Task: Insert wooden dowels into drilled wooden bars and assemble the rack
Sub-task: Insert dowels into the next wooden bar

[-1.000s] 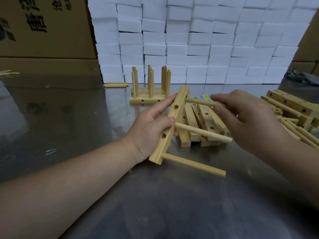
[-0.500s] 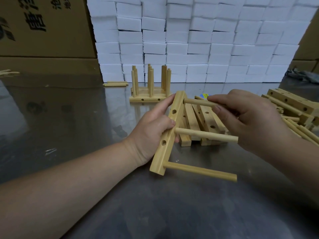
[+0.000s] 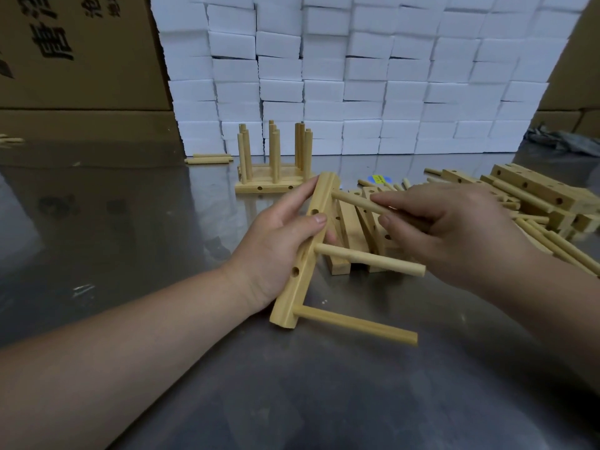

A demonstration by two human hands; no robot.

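- Shiny metal table point(image 3: 130, 254) takes up the whole bottom half, and everything sits on it.
- At the back there's a wall of white foam blocks point(image 3: 357, 76), with cardboard boxes point(image 3: 74, 50) to the left of it.
- Messy pile of drilled bars and dowels point(image 3: 535, 193) on the right side of the table.
- Finished rack point(image 3: 266, 186) stands near the foam wall with its dowels pointing straight up.
- Left hand point(image 3: 276, 251) has the bar point(image 3: 292, 300) gripped around the middle, thumb over the front, lower end down by the table.
- Right hand point(image 3: 454, 232) is pinching the top dowel point(image 3: 354, 201), whose tip meets the bar near its upper end. Can't tell how deep it's seated.
- Middle dowel point(image 3: 373, 259) and bottom dowel point(image 3: 357, 324) already stick out of the bar to the right.
- A few spare bars point(image 3: 349, 228) lie flat just behind the hands.
- Two loose dowels point(image 3: 207, 159) lie by the foam, left of the rack.
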